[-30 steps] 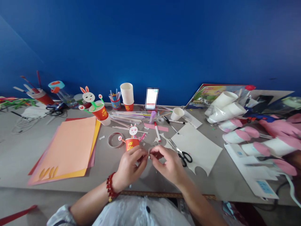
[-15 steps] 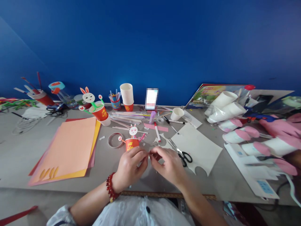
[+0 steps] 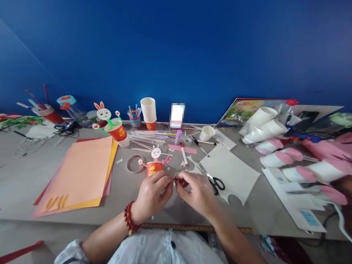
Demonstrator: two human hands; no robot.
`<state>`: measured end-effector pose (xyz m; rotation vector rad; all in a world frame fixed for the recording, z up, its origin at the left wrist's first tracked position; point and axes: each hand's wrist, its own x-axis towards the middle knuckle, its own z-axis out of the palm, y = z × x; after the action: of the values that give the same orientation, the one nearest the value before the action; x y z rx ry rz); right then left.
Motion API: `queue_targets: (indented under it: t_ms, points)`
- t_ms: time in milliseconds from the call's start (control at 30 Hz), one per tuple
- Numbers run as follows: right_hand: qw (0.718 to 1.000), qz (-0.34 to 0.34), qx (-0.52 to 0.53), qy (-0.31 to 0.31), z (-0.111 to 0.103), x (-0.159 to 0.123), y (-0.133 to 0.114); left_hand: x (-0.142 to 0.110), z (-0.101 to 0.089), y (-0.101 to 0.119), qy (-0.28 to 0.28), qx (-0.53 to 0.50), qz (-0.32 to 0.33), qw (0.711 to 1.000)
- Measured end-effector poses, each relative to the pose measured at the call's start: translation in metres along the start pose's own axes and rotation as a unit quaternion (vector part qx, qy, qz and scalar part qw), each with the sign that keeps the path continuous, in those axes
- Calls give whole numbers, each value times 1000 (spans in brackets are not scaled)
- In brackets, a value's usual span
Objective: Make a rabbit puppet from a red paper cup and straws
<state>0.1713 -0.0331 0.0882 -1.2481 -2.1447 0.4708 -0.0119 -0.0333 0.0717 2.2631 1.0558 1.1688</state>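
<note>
My left hand (image 3: 152, 195) and my right hand (image 3: 195, 192) meet just above the grey table (image 3: 22, 183), fingertips pinched together on a tiny piece I cannot make out. A red bead bracelet (image 3: 128, 219) circles my left wrist. Just beyond my fingers stands a small red paper cup with a bunny face (image 3: 154, 164). Black-handled scissors (image 3: 213, 181) lie right of my right hand on a cut white sheet (image 3: 233, 172). A red-capped marker (image 3: 183, 154) lies behind the hands.
Orange and yellow sheets (image 3: 79, 174) lie at left, a tape ring (image 3: 134, 163) beside them. A bigger bunny cup (image 3: 114, 127), stacked cups (image 3: 148, 111), straws (image 3: 150, 136) and a white cup (image 3: 207, 132) stand at the back. White-and-pink cup crafts (image 3: 297, 165) crowd the right.
My fingertips have drawn a little closer together and slightly lower; otherwise nothing on the table has moved.
</note>
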Motion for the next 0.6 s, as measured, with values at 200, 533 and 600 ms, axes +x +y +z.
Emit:
queue_targets:
  t_ms: [200, 533, 600]
  points:
    - [1000, 2, 14, -5, 0, 2, -1, 0, -1, -2, -2, 2, -3, 1000]
    - [1000, 1, 0, -5, 2, 3, 0, 0, 0, -2, 2, 4, 3, 1000]
    - [1000, 0, -6, -2, 3, 3, 0, 1, 1, -2, -1, 0, 0, 1000]
